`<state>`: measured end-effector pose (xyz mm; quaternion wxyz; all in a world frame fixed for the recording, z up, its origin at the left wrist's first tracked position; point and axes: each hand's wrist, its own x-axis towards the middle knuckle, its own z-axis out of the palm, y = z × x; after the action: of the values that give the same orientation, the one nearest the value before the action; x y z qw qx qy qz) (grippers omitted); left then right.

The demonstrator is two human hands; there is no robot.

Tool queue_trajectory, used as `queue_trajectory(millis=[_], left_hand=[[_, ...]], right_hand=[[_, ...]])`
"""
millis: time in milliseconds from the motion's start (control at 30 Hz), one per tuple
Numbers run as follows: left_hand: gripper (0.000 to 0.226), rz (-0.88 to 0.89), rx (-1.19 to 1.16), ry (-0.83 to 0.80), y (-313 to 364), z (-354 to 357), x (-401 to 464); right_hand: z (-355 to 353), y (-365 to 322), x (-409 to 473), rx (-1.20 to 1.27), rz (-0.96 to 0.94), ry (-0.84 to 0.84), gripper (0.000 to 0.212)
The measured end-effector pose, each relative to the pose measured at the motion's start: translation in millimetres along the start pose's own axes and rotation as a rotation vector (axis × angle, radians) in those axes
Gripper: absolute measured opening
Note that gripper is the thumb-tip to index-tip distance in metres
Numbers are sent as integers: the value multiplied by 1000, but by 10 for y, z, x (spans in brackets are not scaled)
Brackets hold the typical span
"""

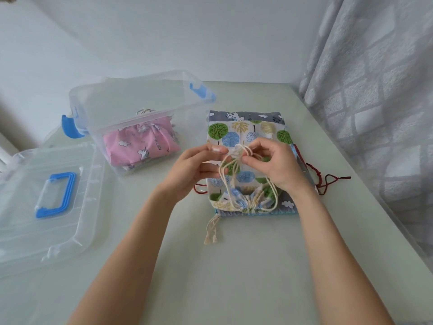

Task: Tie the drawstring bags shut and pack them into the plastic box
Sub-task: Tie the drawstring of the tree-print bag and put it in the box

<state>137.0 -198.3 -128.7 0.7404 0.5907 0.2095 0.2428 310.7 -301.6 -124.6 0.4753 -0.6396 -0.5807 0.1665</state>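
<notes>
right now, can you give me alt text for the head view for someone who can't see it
Two hands, left and right, pinch the cream cord of a tree-print bag, tying it on a pale table. The bag lies on a stack of other bags. To the left a clear box holds a pink bag, with its lid lying beside it.

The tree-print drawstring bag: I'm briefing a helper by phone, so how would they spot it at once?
Start at the clear plastic box with blue latches on the pale table; just right of it lies a stack of flat cloth bags. The white bag printed with green, blue and yellow trees lies on top, under both hands, its cream cord being knotted; the bag below is grey with clouds.
</notes>
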Motion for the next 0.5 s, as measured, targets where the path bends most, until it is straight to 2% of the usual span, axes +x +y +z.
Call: queue_trajectory(millis=[100,233,367,433,500], left_hand=[[17,60,101,59,-34,32,-9],[18,105,290,116,-83,125,-18],[11,154,348,149,-123,160,-30],[5,227,451,230,-138,95,-12],[13,288,574,343,-172,-32,24]], right_hand=[[33,-37,3,-51,-98,104,8],[52,-49,-19,-9,-120,125,9],[78,-34,-48,57,-83,111,12],[53,-23,-70,135,-28,150,12],[12,4,-105,267,89,222,8]])
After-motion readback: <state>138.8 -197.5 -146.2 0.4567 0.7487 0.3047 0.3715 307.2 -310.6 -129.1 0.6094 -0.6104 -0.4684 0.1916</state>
